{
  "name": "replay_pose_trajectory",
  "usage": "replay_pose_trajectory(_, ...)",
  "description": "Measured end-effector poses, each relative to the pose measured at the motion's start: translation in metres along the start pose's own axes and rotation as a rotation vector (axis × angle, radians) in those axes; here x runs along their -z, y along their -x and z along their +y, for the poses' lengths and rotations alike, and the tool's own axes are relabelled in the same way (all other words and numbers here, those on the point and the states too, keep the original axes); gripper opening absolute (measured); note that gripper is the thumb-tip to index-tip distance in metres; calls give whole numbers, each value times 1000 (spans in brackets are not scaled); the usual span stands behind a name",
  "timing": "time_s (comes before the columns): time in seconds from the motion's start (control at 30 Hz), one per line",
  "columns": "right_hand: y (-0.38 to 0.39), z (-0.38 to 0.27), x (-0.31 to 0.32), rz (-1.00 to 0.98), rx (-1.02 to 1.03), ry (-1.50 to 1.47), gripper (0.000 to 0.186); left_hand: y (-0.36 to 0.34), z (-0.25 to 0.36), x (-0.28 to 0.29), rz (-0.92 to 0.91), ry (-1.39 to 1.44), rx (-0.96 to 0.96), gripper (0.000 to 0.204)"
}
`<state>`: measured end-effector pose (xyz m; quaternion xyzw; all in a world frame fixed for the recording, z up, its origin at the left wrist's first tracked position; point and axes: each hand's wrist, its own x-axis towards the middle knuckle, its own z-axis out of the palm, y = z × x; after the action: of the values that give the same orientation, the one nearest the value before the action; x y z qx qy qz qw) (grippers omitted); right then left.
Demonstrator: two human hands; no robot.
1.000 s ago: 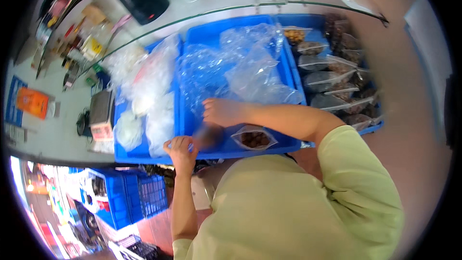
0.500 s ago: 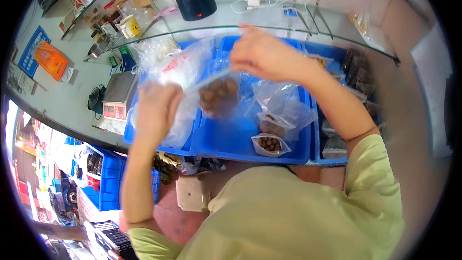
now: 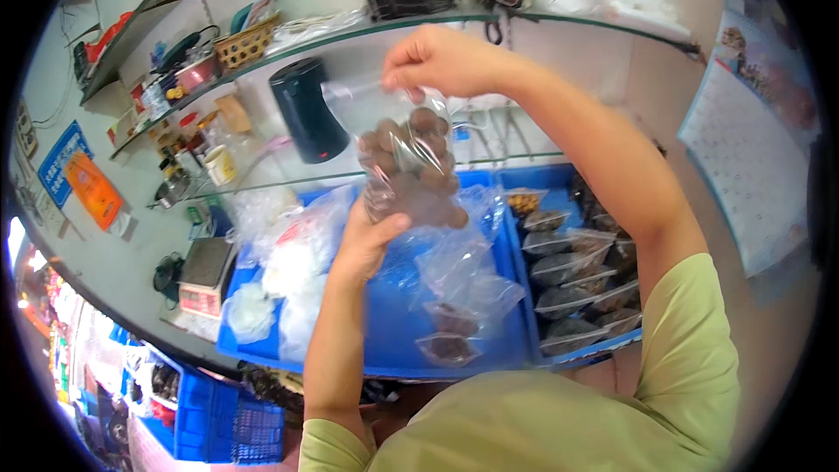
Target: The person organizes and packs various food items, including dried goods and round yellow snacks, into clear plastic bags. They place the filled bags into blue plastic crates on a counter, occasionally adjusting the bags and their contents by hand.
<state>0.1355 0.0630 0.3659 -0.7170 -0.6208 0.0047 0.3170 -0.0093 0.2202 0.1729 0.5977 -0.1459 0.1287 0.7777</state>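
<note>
At the left edge of the counter a small scale [image 3: 206,273] with a flat steel pan sits just beside the blue plastic tray [image 3: 384,332]. The tray's left part is heaped with soft, crinkled clear bags [image 3: 288,262], some bunched into white lumps. Above the tray's middle the left hand [image 3: 369,240] cups from below a clear plastic bag [image 3: 411,162] filled with round brown nut-like pieces; its thumb presses the bag's lower front and the palm takes the weight, fingers curled closed around the base. The bag hangs upright, lifted well clear of the tray, in front of a dark cylindrical jar [image 3: 306,110] that stands on the glass shelf [image 3: 262,182]. The right hand [image 3: 441,61] pinches the bag's top edge between thumb and fingertips, closed tight on the thin film. Near the tray's front edge lie two small flat pouches [image 3: 447,334] of dark brown pieces, under loose transparent film. To the right, a second blue tray [image 3: 634,338] holds rows of filled, glossy packets [image 3: 568,284] stacked overlapping one another
</note>
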Motion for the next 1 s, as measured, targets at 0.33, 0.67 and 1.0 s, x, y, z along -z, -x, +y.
replay_pose_trajectory(0.33, 144, 64, 60, -167, -235, 218, 15, -61, -107, -131, -146, 142, 351, 81)
replay_pose_trajectory(0.67, 284, 234, 31, 28, -392, 358, 12, -46, -172, -106, 175, 40, 514, 79)
replay_pose_trajectory(1.0, 379, 377, -69, 131, -429, 347, 10, -1, -162, -85, 488, -244, 482, 38)
